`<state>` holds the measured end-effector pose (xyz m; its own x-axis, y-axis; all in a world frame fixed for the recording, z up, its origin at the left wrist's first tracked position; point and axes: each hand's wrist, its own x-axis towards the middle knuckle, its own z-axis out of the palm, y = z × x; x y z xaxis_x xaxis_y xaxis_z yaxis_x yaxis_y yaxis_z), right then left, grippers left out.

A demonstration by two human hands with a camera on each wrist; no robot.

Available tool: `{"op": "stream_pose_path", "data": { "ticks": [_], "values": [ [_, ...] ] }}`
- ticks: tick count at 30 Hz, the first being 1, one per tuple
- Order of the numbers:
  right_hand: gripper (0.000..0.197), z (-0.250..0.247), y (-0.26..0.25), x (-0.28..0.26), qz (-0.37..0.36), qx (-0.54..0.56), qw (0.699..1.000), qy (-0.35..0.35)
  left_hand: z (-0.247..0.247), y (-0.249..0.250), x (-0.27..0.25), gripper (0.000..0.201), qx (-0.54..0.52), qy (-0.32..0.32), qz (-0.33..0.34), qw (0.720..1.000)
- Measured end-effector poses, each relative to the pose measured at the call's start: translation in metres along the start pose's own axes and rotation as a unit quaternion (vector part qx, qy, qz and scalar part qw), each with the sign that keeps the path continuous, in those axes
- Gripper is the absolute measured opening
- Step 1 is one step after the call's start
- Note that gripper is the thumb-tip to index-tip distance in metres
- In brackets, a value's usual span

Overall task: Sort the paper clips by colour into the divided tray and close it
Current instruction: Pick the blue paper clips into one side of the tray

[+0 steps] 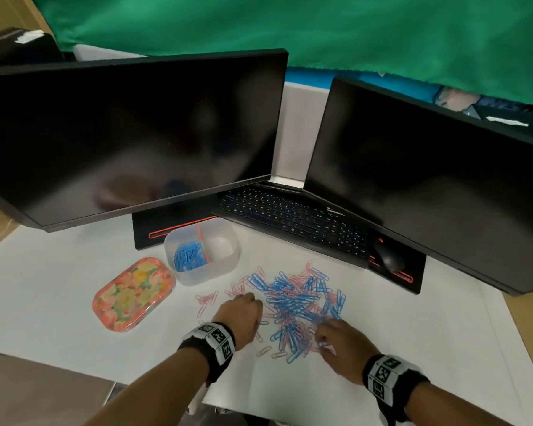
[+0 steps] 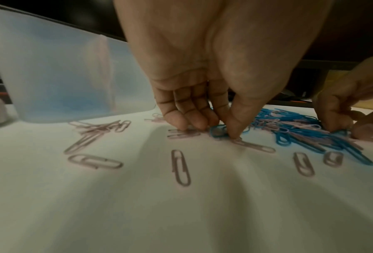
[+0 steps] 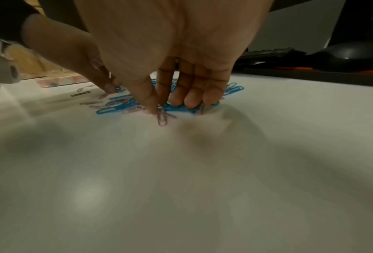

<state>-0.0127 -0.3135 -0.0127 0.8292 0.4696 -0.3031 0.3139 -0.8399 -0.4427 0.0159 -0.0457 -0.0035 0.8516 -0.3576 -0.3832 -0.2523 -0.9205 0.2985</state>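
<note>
A heap of blue and pink paper clips lies on the white table. Behind it to the left stands the translucent divided tray; its left compartment holds blue clips, and its right one looks empty. The floral lid lies left of the tray. My left hand is at the heap's left edge, its thumb and fingers pinching a blue clip. My right hand is at the near right edge, its thumb and forefinger closing on clips there, with a pink clip under the thumb tip.
Loose pink clips lie scattered left of and in front of the heap. Two dark monitors stand behind, with a black keyboard and a mouse at the right. The table's front edge is near my wrists.
</note>
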Motion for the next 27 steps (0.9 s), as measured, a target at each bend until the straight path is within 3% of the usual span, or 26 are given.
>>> {"op": "stream_pose_path", "data": {
  "ticks": [3,7,14,18,23,27],
  "values": [
    [0.010,0.000,-0.008,0.004,-0.052,-0.018,0.998,0.025,-0.001,-0.003,0.002,0.013,-0.019,0.008,-0.009,1.000],
    [0.008,0.010,-0.032,0.008,-0.145,-0.058,0.988,0.003,-0.001,-0.004,0.003,0.010,-0.091,0.030,-0.026,0.995],
    [0.033,0.026,-0.034,0.019,-0.169,-0.083,0.982,0.002,-0.005,-0.006,0.002,0.023,-0.266,0.085,-0.085,0.956],
    [0.026,0.019,-0.039,0.026,-0.136,-0.046,0.990,-0.009,0.000,-0.007,0.003,0.043,-0.315,0.065,-0.095,0.942],
    [0.020,-0.001,-0.045,0.028,0.013,0.154,0.987,0.037,0.000,0.003,0.004,0.025,-0.338,0.050,-0.097,0.935],
    [0.025,-0.016,-0.035,0.031,0.104,0.245,0.964,-0.002,0.005,0.013,0.007,0.013,-0.333,0.018,-0.105,0.937]
  ]
}}
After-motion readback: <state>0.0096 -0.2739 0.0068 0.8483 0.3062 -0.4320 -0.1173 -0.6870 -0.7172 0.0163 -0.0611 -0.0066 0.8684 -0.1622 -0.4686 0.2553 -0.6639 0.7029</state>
